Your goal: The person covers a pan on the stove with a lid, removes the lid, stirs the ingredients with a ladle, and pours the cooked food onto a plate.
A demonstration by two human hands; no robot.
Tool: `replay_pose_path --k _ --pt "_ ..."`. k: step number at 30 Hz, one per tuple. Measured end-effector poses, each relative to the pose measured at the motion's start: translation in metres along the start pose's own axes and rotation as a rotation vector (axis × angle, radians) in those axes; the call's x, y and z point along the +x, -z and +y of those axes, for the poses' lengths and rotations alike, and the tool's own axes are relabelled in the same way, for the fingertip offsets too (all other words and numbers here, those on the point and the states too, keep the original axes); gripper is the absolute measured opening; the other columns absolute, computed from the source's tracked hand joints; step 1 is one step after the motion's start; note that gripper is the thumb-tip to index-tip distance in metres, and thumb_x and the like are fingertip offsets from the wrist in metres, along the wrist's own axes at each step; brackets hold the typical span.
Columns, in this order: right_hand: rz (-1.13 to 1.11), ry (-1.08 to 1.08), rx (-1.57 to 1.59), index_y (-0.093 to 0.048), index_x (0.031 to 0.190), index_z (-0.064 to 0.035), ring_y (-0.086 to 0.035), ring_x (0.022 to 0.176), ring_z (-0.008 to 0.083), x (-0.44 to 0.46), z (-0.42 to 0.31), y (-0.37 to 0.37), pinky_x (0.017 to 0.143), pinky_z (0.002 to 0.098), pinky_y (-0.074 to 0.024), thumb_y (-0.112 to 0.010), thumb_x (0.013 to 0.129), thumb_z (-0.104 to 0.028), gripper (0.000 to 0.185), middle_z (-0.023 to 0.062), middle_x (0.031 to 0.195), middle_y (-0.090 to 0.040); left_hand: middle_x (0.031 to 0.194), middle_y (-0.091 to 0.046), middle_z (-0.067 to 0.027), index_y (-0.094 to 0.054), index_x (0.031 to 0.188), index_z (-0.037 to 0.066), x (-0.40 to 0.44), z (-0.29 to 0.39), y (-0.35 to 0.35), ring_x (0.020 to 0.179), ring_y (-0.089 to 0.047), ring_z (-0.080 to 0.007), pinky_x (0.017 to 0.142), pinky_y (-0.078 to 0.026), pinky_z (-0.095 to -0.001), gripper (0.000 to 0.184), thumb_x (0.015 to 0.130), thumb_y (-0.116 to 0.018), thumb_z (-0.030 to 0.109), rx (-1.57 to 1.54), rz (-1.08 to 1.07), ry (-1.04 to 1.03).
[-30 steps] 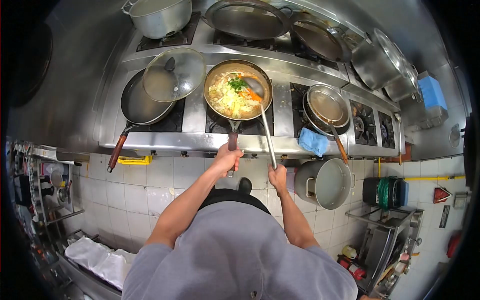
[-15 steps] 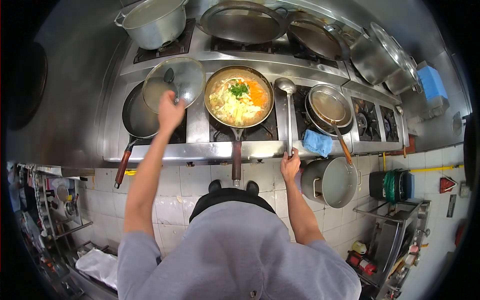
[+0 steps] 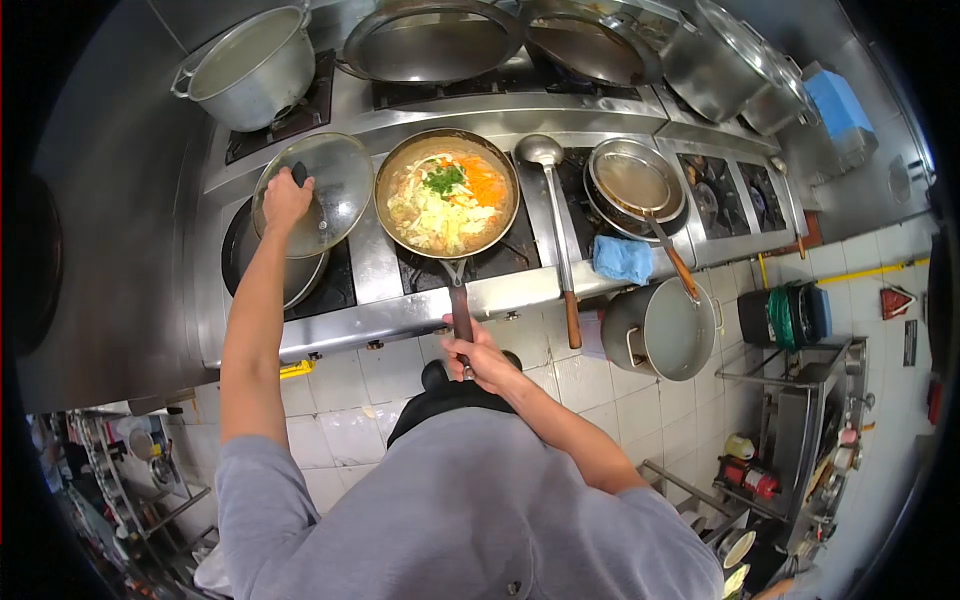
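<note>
Veg [image 3: 440, 212] + herbs [image 3: 444, 179] already in pan [image 3: 412, 152] just ahead of R fingers [image 3: 460, 347], wrapped round its handle [image 3: 459, 305], but lid [image 3: 338, 185] still off, L fingers [image 3: 283, 185] gripping its knob [image 3: 299, 174] above 2nd pan [image 3: 247, 255]; ladle [image 3: 556, 210] lies to R fingers' right.

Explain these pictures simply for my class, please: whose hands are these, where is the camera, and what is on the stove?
There is no machine: a person works bare-handed, and every picture comes from a camera worn on their head, looking forward and down. The left hand holds the knob of a glass lid, over a dark pan. The right hand grips the handle of the food pan on the stove. Right of that lie a ladle and a blue cloth.
</note>
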State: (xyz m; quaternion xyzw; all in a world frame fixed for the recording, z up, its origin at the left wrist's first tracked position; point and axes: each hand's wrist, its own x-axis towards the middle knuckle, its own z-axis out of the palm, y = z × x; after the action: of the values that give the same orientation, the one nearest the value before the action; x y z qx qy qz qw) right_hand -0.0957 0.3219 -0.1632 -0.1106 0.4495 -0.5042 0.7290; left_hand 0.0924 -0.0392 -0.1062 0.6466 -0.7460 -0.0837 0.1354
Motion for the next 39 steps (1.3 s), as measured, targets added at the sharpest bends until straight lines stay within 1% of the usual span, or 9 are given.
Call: replay_pose_path --k 1,3,7,15,20,29,34,37,39 --pt "0.008 0.005 0.009 -0.034 0.128 -0.0064 -0.047 0.050 0.0122 -0.006 -0.001 -0.003 0.044 0.0283 -0.0398 -0.061 0.084 -0.013 0.052 0.0039 0.069 -0.049 0.104 -0.061 -0.0253 -0.058 0.104 -0.002 0.005 -0.002 -0.001 0.099 -0.059 -0.0407 0.085 -0.047 -0.0475 0.044 0.077 -0.065 0.032 0.013 -0.005 0.004" --pt "0.173 0.037 -0.050 -0.038 0.121 -0.0079 -0.034 0.043 0.0086 -0.011 -0.007 -0.004 0.037 0.0260 -0.0289 -0.053 0.083 -0.003 0.041 0.0006 0.063 -0.036 0.102 -0.061 -0.0267 -0.059 0.101 -0.004 0.013 -0.002 0.000 0.098 -0.059 -0.0411 0.086 -0.047 -0.0467 0.043 0.076 -0.065 0.031 0.018 0.007 -0.050" --pt "0.200 0.083 -0.146 -0.039 0.118 -0.0056 -0.032 0.041 0.0078 -0.021 -0.016 0.009 0.034 0.0249 -0.0258 -0.052 0.082 -0.002 0.039 0.0005 0.061 -0.037 0.101 -0.061 -0.0281 -0.061 0.100 -0.007 0.011 0.003 0.016 0.097 -0.059 -0.0402 0.087 -0.047 -0.0458 0.047 0.074 -0.065 0.031 0.040 0.051 -0.044" --pt "0.236 0.062 -0.133 -0.039 0.118 -0.0048 -0.034 0.041 0.0082 -0.023 -0.010 -0.004 0.034 0.0250 -0.0275 -0.052 0.082 -0.002 0.039 0.0003 0.061 -0.038 0.092 -0.063 -0.0282 -0.063 0.095 -0.007 -0.002 0.069 0.061 0.091 -0.062 -0.0390 0.083 -0.048 -0.0434 0.044 0.070 -0.064 0.030 -0.084 0.139 -0.271" --pt "0.236 0.074 -0.120 -0.038 0.115 -0.0046 -0.036 0.042 0.0083 -0.025 -0.014 0.002 0.034 0.0248 -0.0302 -0.054 0.083 -0.004 0.036 0.0000 0.060 -0.039 0.085 -0.065 -0.0248 -0.065 0.090 -0.003 -0.024 0.134 0.039 0.086 -0.063 -0.0373 0.082 -0.049 -0.0422 0.037 0.070 -0.064 0.029 -0.144 -0.024 -0.390" --pt "0.235 0.193 -0.024 -0.034 0.111 -0.0110 -0.038 0.041 0.0078 -0.026 -0.005 0.010 0.034 0.0250 -0.0320 -0.060 0.089 -0.017 0.035 -0.0005 0.066 -0.042 0.099 -0.062 -0.0261 -0.064 0.100 0.000 -0.054 0.196 -0.062 0.097 -0.060 -0.0353 0.087 -0.047 -0.0425 0.041 0.072 -0.066 0.029 -0.082 -0.224 -0.375" --pt "0.197 0.178 -0.007 -0.032 0.114 -0.0144 -0.035 0.041 0.0066 -0.022 -0.002 0.015 0.035 0.0254 -0.0280 -0.059 0.090 -0.017 0.036 -0.0020 0.063 -0.039 0.103 -0.060 -0.0260 -0.062 0.101 0.000 -0.076 0.204 -0.060 0.101 -0.057 -0.0392 0.088 -0.046 -0.0441 0.040 0.073 -0.067 0.029 -0.036 -0.139 -0.351" --pt "0.175 0.174 0.005 -0.030 0.116 -0.0151 -0.035 0.041 0.0062 -0.020 0.002 0.018 0.035 0.0254 -0.0266 -0.058 0.090 -0.017 0.038 -0.0023 0.062 -0.039 0.103 -0.060 -0.0263 -0.062 0.102 0.000 -0.080 0.210 -0.055 0.101 -0.057 -0.0386 0.088 -0.046 -0.0437 0.041 0.073 -0.067 0.029 -0.025 -0.217 -0.333" --pt "0.156 0.150 0.001 -0.030 0.120 -0.0135 -0.039 0.046 0.0074 -0.019 0.002 0.018 0.036 0.0243 -0.0305 -0.058 0.090 -0.016 0.041 -0.0005 0.070 -0.041 0.098 -0.062 -0.0259 -0.062 0.096 -0.003 -0.083 0.211 -0.057 0.095 -0.060 -0.0390 0.084 -0.049 -0.0440 0.036 0.074 -0.067 0.026 -0.068 -0.191 -0.323"
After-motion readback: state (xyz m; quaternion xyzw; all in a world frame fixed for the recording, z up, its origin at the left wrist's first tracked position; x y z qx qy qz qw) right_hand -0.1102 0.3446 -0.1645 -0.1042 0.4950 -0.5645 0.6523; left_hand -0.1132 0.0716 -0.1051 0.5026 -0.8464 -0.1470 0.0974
